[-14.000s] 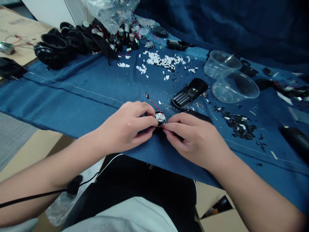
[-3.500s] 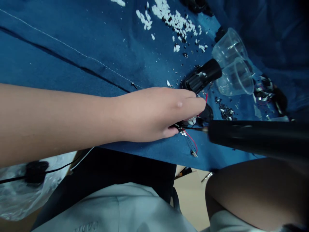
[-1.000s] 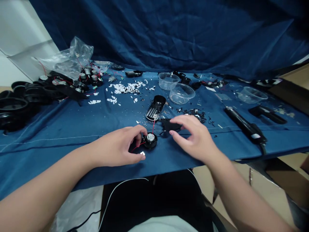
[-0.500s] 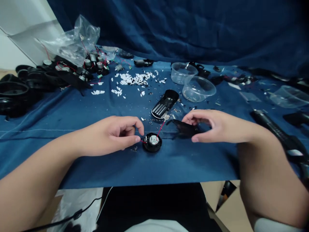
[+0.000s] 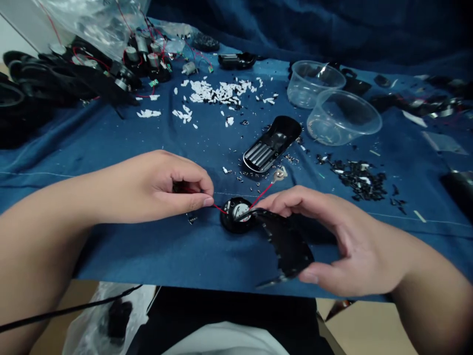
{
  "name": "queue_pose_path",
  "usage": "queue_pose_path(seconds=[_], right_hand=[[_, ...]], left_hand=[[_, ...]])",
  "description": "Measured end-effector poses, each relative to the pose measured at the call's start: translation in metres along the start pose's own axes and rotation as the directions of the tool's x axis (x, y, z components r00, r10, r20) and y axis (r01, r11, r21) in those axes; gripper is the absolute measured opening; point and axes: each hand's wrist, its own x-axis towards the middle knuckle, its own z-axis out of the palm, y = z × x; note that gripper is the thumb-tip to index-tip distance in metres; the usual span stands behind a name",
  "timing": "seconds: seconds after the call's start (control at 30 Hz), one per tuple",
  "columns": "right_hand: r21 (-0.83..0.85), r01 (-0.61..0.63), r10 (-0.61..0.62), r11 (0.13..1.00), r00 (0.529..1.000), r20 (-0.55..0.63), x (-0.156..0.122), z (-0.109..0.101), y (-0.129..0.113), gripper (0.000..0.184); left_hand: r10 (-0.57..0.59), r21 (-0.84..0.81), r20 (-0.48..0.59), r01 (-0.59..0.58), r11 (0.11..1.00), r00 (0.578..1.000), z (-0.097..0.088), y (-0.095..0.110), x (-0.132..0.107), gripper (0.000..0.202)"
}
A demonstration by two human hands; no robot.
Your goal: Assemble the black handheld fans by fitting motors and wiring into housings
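Note:
My left hand (image 5: 173, 190) is closed in a pinch on a thin red wire (image 5: 219, 209) that runs into a round black housing. This housing (image 5: 229, 224), with a silvery motor (image 5: 242, 212) in its middle, lies on the blue cloth between my hands. A second red wire leads up to a small metal contact plate (image 5: 278, 175). My right hand (image 5: 343, 241) grips a curved black plastic shell (image 5: 290, 241), thumb at its lower edge. The shell's narrow upper end overlaps the motor. Beyond them rests a black casing with battery slots (image 5: 271, 143).
White slips (image 5: 218, 91) and small screws are scattered farther back. Black scraps (image 5: 360, 180) lie in a pile at right. Two clear plastic tubs (image 5: 343, 118) stand behind. Motors with red wires (image 5: 148, 59) and black housings crowd the left. The cloth's front edge (image 5: 207, 291) is near me.
My right hand has brought the black shell down and left, to the motor housing. My left fingers have drawn the red wire out slightly leftward. The view has shifted nearer.

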Motion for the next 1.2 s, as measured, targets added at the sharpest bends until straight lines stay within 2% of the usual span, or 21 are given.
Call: queue_pose_path(seconds=[0.1,0.27,0.37,0.43,0.5,0.6,0.67,0.73,0.83,0.9,0.97,1.13,1.2], right_hand=[[-0.07,0.018,-0.017,0.997,1.0,0.012,0.002,0.002,0.001,0.064],[-0.097,0.006,-0.003,0.995,1.0,0.025,0.002,0.004,0.0,0.066],[-0.089,0.01,-0.007,0.996,0.999,0.039,0.001,0.007,-0.002,0.076],[-0.026,0.01,-0.009,1.0,0.998,0.058,0.0,0.01,-0.004,0.081],[0.076,0.017,-0.023,0.997,0.996,0.083,-0.001,0.012,-0.006,0.085],[0.149,0.02,-0.038,0.989,0.992,0.116,-0.003,0.009,-0.01,0.089],[0.075,-0.002,-0.004,0.997,0.997,0.078,-0.006,0.003,-0.012,0.078],[-0.089,-0.022,0.02,0.996,1.0,-0.02,-0.01,-0.005,-0.011,0.065],[-0.315,-0.022,-0.013,0.949,0.994,-0.111,-0.016,-0.015,-0.009,0.07],[-0.376,-0.03,0.001,0.926,0.997,-0.076,-0.019,-0.018,-0.007,0.078],[-0.412,-0.04,0.032,0.91,0.999,-0.028,-0.02,-0.018,-0.007,0.078],[-0.456,-0.045,0.062,0.889,0.998,0.024,-0.018,-0.012,-0.005,0.061],[-0.456,-0.07,0.094,0.887,0.995,0.031,-0.016,-0.01,-0.006,0.057]], left_hand=[[-0.004,0.029,0.017,0.004,1.0,1.0,-0.001,0.0,-0.002,0.027],[-0.024,0.08,0.038,0.021,0.997,0.999,-0.006,-0.001,-0.004,0.027],[0.025,0.117,-0.007,-0.024,0.993,1.0,-0.007,0.002,-0.006,0.024],[0.072,0.15,-0.085,-0.059,0.987,0.994,-0.003,0.005,-0.006,0.023],[0.119,0.176,-0.141,-0.093,0.98,0.983,0.006,0.007,-0.004,0.032],[0.171,0.237,-0.132,-0.137,0.962,0.976,0.024,0.006,0.001,0.049],[0.186,0.29,-0.114,-0.146,0.946,0.976,0.034,0.005,0.005,0.051],[0.197,0.318,-0.109,-0.154,0.936,0.974,0.04,0.005,0.007,0.049],[0.241,0.304,-0.095,-0.203,0.931,0.966,0.045,0.006,0.005,0.045],[0.293,0.273,-0.08,-0.262,0.926,0.953,0.048,0.009,0.003,0.043],[0.317,0.248,-0.059,-0.293,0.923,0.947,0.051,0.012,0.003,0.044],[0.219,0.212,-0.056,-0.202,0.956,0.974,0.056,0.017,0.006,0.044],[0.22,0.206,-0.069,-0.202,0.958,0.973,0.056,0.015,0.007,0.043]])
